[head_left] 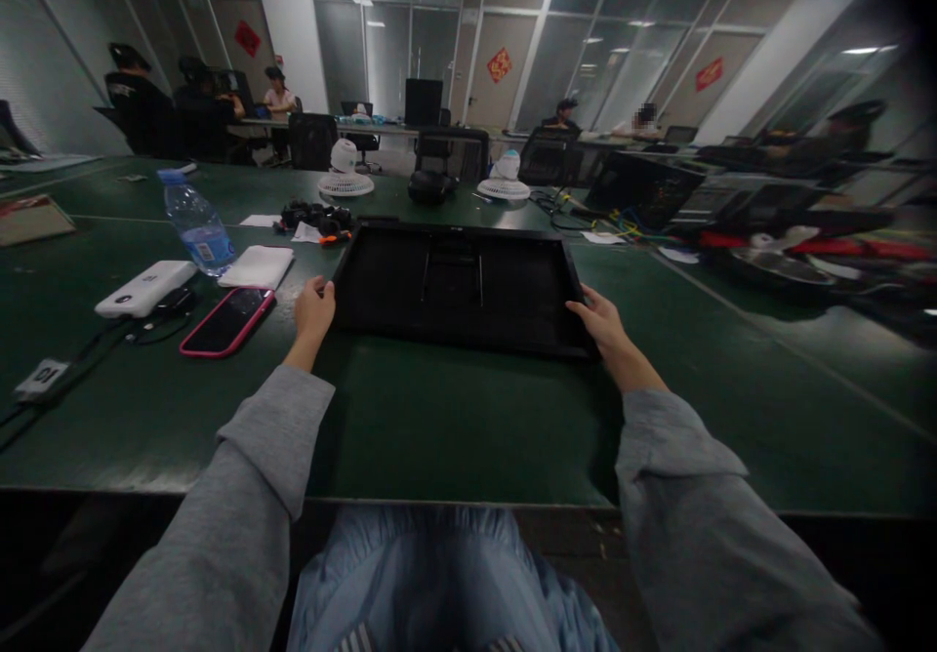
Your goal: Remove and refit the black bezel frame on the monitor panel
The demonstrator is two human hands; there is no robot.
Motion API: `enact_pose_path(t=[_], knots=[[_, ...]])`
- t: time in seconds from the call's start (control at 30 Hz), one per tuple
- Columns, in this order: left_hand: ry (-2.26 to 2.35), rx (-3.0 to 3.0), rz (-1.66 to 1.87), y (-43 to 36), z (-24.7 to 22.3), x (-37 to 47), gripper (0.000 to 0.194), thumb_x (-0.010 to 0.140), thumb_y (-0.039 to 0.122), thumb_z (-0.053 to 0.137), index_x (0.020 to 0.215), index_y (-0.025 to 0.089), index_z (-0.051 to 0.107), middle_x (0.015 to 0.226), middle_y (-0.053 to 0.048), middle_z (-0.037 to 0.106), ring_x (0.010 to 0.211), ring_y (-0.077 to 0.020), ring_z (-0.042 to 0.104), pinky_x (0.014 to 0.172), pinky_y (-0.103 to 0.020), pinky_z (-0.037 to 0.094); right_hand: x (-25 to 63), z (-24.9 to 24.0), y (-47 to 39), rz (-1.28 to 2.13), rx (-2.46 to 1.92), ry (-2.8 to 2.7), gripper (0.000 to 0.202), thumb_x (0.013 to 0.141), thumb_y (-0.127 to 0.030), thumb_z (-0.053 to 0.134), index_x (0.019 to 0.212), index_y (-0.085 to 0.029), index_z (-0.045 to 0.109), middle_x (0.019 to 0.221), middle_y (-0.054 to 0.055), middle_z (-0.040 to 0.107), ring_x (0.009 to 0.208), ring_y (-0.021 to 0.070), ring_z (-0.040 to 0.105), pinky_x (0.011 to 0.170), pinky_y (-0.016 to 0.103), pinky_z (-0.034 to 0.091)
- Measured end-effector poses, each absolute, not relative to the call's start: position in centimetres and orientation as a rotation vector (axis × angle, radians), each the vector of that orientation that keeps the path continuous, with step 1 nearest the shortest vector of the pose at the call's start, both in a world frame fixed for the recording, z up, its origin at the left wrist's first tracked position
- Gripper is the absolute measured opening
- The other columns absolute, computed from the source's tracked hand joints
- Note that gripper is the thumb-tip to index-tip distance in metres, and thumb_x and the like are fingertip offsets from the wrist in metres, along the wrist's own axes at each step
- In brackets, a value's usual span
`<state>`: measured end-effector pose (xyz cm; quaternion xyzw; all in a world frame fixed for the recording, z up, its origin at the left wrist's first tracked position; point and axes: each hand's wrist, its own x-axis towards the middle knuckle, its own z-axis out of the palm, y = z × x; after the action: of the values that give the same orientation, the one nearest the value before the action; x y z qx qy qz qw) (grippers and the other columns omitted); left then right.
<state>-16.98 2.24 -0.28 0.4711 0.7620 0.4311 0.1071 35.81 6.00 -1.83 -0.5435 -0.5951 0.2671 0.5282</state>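
A black rectangular panel with a raised rim (pixel 381 286), perhaps a monitor's back cover, is in front of me over the green table. Two thin upright ridges and a recessed part show at its middle. My left hand (pixel 315 308) is closed on its left edge, fingers partly hidden. At the opposite edge, my right hand (pixel 601 325) grips the rim, thumb on top and the other fingers mostly out of sight. Whether the panel rests fully on the table or is slightly raised, I cannot tell.
Left of the panel are a pink-edged phone (pixel 228 322), white power bank (pixel 146 288), tissue pack (pixel 258 267) and water bottle (pixel 196 224). Behind it stand two white fans (pixel 346 172) and a black case (pixel 430 186). Cables (pixel 622 223) lie to the right; people sit farther back.
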Motion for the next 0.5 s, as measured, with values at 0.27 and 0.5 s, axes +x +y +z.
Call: enact_pose_path(t=[0.27,0.5], knots=[[2.196,1.378,1.327,2.1,-0.3,-17.1,0.037,0.099,0.03,0.057,0.134,0.018,0.061,0.13,-0.015,0.075,0.126,-0.0269,0.069,0.112,-0.042,0.048,37.6,-2.2,5.8,0.551,-1.404,-1.111,0.059,0.074,-0.026,0.066,0.133,-0.021,0.068,0.111,0.011,0.079,0.107,0.0321,0.075,0.098,0.049,0.063],[2.155,1.377,1.33,2.1,-0.3,-17.2,0.038,0.1,0.03,0.059,0.136,0.016,0.06,0.13,-0.016,0.076,0.122,-0.0264,0.071,0.112,-0.042,0.048,41.3,-3.1,5.9,0.228,-1.514,-0.957,0.064,0.08,-0.021,0.051,0.143,-0.011,0.052,0.142,0.024,0.065,0.13,0.0325,0.065,0.115,0.044,0.049]])
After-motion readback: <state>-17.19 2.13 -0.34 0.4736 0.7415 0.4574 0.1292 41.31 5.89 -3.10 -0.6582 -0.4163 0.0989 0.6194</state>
